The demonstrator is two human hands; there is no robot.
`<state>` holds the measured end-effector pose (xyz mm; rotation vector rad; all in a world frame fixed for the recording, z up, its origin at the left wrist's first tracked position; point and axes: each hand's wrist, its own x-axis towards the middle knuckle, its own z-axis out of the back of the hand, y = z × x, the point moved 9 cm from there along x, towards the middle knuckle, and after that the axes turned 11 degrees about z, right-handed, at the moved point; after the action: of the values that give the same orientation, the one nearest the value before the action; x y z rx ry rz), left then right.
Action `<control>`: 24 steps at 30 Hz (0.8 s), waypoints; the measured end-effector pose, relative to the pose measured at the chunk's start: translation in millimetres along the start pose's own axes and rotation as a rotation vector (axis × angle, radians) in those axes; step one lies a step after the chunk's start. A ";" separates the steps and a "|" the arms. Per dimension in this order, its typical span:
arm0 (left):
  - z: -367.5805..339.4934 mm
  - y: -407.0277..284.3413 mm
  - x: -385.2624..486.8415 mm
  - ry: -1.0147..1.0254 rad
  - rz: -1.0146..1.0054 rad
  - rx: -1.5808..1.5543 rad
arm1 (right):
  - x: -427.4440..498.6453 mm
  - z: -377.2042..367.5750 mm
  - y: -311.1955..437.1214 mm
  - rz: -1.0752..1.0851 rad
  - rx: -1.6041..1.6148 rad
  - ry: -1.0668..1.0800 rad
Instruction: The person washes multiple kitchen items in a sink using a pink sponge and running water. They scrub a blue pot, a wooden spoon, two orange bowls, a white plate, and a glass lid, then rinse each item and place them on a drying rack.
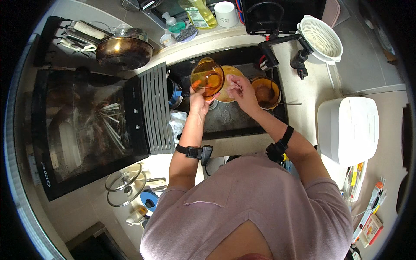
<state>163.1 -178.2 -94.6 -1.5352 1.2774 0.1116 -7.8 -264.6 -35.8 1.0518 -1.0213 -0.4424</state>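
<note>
My left hand [200, 101] grips an amber glass bowl [208, 78] with small handles by its near rim, tilted above the black sink [234, 118]. My right hand [245, 94] is just to its right, fingers bent, over a yellowish round dish [229, 70] in the sink. Whether something pale lies between those fingers is too blurred to tell. Right of this hand sits another amber glass pot [266, 92], with a reddish-brown round thing inside and a thin utensil handle [291, 104] sticking out.
A black faucet [279, 40] reaches over the sink's right side. To the left lie a slatted grey rack [158, 107], a dark pan [172, 92] and a crumpled white bag [178, 123]. Behind stand dish soap [199, 16] and a scrubber [187, 33]. A white colander [320, 40] and white bin [347, 130] are right.
</note>
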 end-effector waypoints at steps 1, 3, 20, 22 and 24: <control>3.7 13.2 2.3 0.014 0.095 -0.076 | 3.3 -1.2 13.3 0.089 -0.120 -0.007; -5.3 41.6 8.6 0.103 0.287 -0.237 | 12.0 -7.2 39.4 0.301 -0.330 -0.002; -30.7 46.0 -12.1 0.423 0.288 -0.023 | 11.5 -70.8 -28.6 -0.894 0.939 0.344; -29.9 52.8 -4.7 0.432 0.338 -0.220 | -5.3 -72.8 -43.4 -0.980 0.974 0.201; -46.7 58.3 -9.1 0.703 0.490 -0.285 | -13.6 -77.5 -55.2 -0.905 1.017 0.066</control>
<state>91.6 -198.0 -107.3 -1.5188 2.2701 0.0697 60.3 -241.5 -99.6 2.4511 -0.6264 -0.6088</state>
